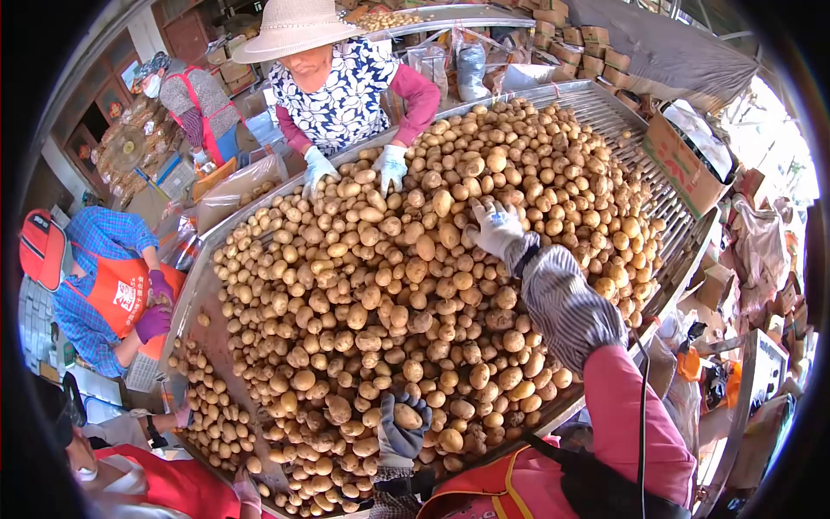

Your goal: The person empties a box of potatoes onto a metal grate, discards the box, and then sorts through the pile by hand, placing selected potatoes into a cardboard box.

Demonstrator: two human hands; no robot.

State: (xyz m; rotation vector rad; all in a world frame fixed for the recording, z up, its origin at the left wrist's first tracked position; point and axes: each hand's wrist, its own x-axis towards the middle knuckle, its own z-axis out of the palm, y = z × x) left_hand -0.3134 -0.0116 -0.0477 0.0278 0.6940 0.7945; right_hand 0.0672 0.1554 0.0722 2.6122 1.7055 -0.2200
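A wide heap of potatoes (372,294) covers the sorting table in front of me. My left hand (398,441), in a grey and dark-blue glove, is at the near edge of the heap with its fingers curled around a potato (407,417). Farther out, my right hand (497,230) in a whitish glove rests on top of the heap. Its fingers are apart and touch the potatoes beneath; I see nothing held in it. A striped sleeve cover (566,303) wraps that forearm.
Across the table a person in a straw hat has gloved hands (391,169) on the heap. People in red aprons (130,294) work along the left side. The metal table rim (194,285) borders the heap; slatted rollers (596,112) and a cardboard box (683,164) lie at right.
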